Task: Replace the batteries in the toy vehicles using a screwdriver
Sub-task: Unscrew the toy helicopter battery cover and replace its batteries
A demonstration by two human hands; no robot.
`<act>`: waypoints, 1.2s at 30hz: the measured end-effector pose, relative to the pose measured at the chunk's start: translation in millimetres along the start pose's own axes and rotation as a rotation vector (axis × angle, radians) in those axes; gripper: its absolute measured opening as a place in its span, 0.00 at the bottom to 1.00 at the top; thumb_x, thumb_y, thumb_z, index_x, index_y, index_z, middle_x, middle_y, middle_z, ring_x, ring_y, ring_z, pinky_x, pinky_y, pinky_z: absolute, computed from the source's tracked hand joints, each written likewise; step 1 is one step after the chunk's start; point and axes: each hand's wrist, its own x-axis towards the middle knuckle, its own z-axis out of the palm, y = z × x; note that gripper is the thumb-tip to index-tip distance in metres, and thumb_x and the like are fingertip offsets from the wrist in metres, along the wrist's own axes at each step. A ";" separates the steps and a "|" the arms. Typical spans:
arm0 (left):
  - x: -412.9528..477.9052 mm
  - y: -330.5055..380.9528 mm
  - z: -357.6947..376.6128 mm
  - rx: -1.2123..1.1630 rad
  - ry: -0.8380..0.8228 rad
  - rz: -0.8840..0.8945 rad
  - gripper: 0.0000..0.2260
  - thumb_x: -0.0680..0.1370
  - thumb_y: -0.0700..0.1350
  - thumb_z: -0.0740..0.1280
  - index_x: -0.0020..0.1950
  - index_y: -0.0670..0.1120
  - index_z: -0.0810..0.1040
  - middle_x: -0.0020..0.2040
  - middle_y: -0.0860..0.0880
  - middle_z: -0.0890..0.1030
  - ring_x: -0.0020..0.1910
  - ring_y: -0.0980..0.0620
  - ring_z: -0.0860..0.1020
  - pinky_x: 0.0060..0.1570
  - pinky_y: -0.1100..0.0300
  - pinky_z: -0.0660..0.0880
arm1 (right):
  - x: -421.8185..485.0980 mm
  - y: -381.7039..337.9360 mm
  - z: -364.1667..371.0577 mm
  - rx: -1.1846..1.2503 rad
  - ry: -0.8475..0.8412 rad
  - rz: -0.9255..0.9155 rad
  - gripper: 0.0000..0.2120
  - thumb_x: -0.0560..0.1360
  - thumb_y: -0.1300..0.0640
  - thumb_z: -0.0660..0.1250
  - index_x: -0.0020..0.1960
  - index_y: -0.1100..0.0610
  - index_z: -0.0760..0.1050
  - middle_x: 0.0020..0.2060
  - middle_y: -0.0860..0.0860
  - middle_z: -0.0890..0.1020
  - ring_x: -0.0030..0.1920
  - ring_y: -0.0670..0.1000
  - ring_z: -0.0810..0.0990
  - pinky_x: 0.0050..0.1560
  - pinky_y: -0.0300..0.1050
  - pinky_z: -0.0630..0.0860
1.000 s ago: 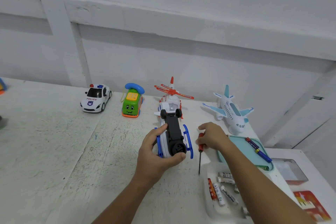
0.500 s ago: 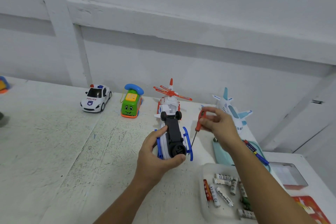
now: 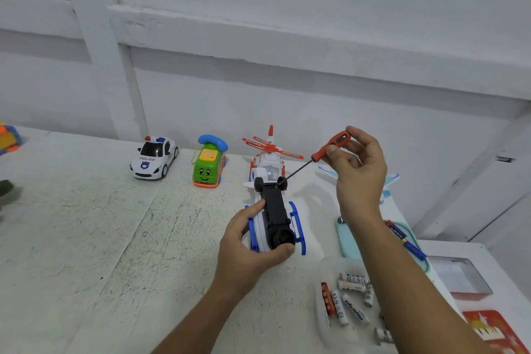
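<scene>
White painted wall (image 3: 287,81) at the back, and a scuffed white desk (image 3: 86,238) in front of it with everything laid out on top. Biggest thing in play is a toy helicopter (image 3: 274,207) flipped on its back mid-desk, black underside and blue skids facing up. The left hand (image 3: 247,250) grips its near end, thumb on one side and fingers curled round the other. Right behind it stands a second helicopter (image 3: 270,158) with a red rotor. A toy plane (image 3: 389,181) is mostly hidden behind the right hand (image 3: 359,170). Off to the right is a teal tray (image 3: 346,241), and a clear tub (image 3: 324,267) sits nearer the front. Back left along the wall: a police car (image 3: 153,157) and a green phone car (image 3: 208,164) side by side. The right hand pinches the red handle of a screwdriver (image 3: 316,156), held at a slant, tip down at the far end of the black underside by the wheels. Loose batteries (image 3: 352,286) lie in the tub.
</scene>
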 end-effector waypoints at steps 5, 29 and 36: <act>-0.2 0.5 1.0 -0.011 -0.003 -0.003 0.38 0.56 0.58 0.82 0.64 0.63 0.74 0.60 0.59 0.77 0.59 0.54 0.78 0.55 0.50 0.80 | -3.9 0.7 2.9 -0.023 -0.001 -0.002 0.16 0.75 0.66 0.70 0.59 0.51 0.75 0.48 0.45 0.81 0.48 0.48 0.84 0.51 0.46 0.82; -0.7 4.4 7.3 0.033 -0.006 -0.003 0.39 0.55 0.60 0.80 0.65 0.62 0.73 0.60 0.62 0.75 0.59 0.56 0.76 0.56 0.55 0.80 | -24.1 3.1 1.3 -0.166 -0.074 -0.405 0.20 0.74 0.65 0.72 0.59 0.48 0.72 0.50 0.43 0.76 0.52 0.42 0.78 0.51 0.33 0.78; -3.1 1.5 7.9 0.050 0.012 -0.016 0.40 0.54 0.61 0.80 0.66 0.61 0.74 0.63 0.59 0.74 0.61 0.52 0.75 0.59 0.47 0.78 | -22.8 -5.8 1.3 -0.004 -0.229 -0.307 0.18 0.75 0.71 0.66 0.57 0.51 0.73 0.56 0.53 0.80 0.55 0.51 0.83 0.53 0.45 0.81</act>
